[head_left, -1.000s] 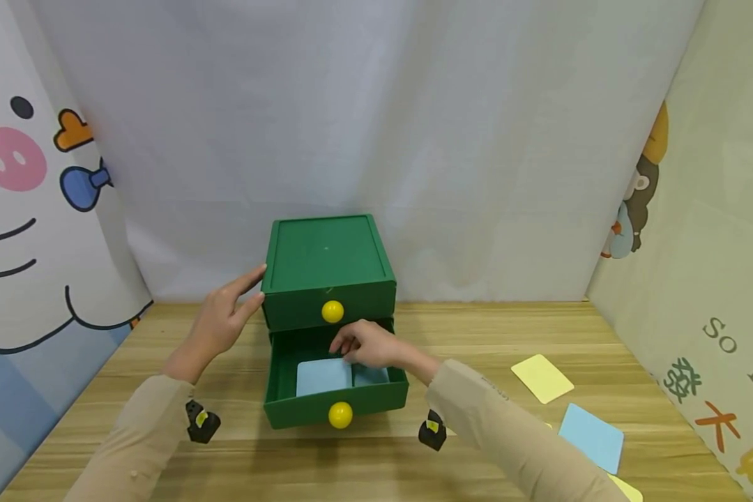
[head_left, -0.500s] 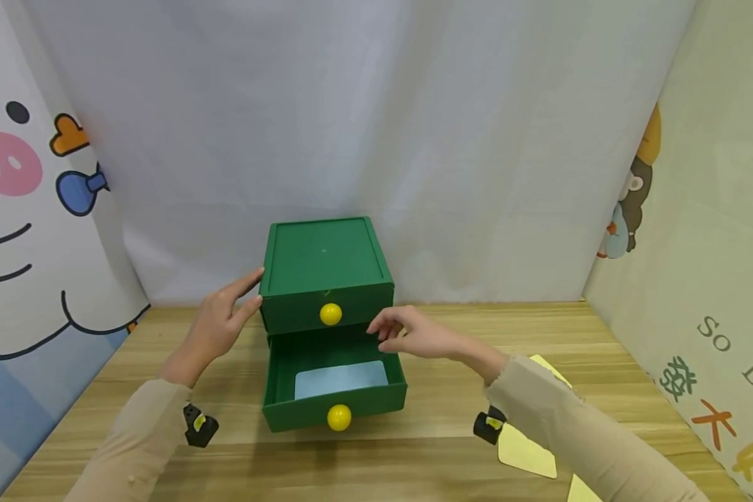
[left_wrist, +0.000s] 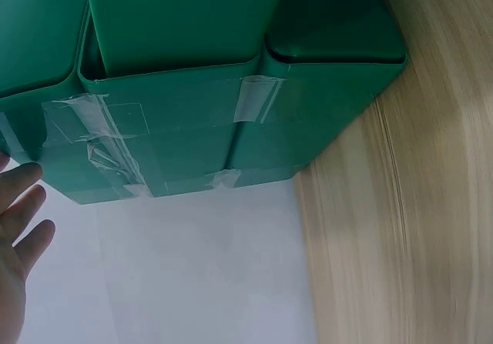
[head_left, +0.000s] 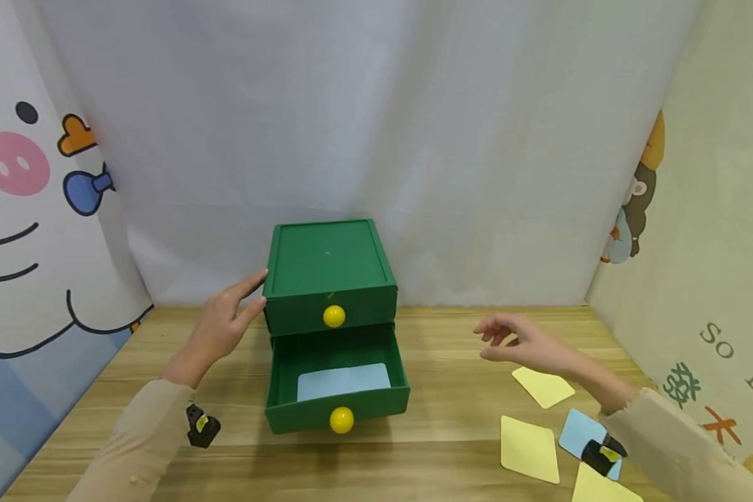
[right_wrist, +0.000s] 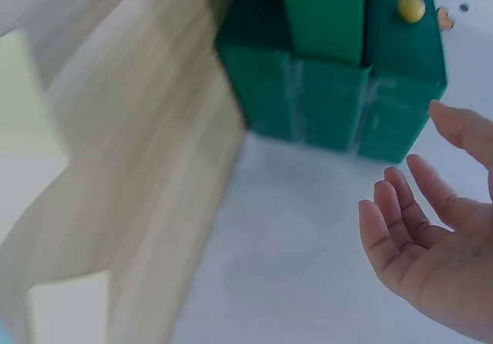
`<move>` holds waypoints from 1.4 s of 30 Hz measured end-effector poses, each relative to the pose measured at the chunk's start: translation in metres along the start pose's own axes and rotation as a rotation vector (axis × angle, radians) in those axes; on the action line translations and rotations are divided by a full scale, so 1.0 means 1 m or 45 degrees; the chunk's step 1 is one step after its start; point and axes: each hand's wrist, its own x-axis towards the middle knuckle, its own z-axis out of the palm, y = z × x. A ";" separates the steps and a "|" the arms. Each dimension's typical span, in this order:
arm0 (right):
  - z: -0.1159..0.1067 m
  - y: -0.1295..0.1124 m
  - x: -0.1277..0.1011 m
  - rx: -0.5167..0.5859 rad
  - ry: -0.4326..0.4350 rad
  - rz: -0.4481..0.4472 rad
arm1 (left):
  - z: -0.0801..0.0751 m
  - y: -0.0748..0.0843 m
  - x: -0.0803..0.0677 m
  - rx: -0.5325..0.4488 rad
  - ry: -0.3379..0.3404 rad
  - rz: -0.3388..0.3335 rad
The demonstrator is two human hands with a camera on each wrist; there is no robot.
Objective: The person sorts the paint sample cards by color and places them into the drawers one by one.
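Our left hand (head_left: 222,324) rests relaxed fingers on the cabinet (head_left: 330,275); right hand (head_left: 527,343), released, hovers at 3 o'clock above the cards (head_left: 542,385).

Three yellow cards (head_left: 542,386), two blue cards (head_left: 343,381)

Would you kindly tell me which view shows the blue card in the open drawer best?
The head view: the blue card lies flat in the open lower drawer. Both wrist views show only the green cabinet's outside, never the card.
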 end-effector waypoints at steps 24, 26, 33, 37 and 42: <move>-0.009 0.144 -0.139 -0.280 0.103 0.459 | -0.001 -0.001 -0.002 0.013 0.003 -0.013; -0.007 0.148 -0.142 -0.317 0.106 0.490 | -0.001 -0.001 -0.002 0.010 0.008 -0.009; -0.001 0.150 -0.149 -0.450 0.113 0.592 | 0.000 -0.003 0.000 0.009 0.018 0.019; 0.002 0.148 -0.150 -0.439 0.086 0.618 | 0.000 -0.003 0.000 0.003 0.012 0.014; 0.003 0.148 -0.150 -0.405 0.067 0.631 | 0.002 -0.002 0.000 -0.009 -0.002 -0.003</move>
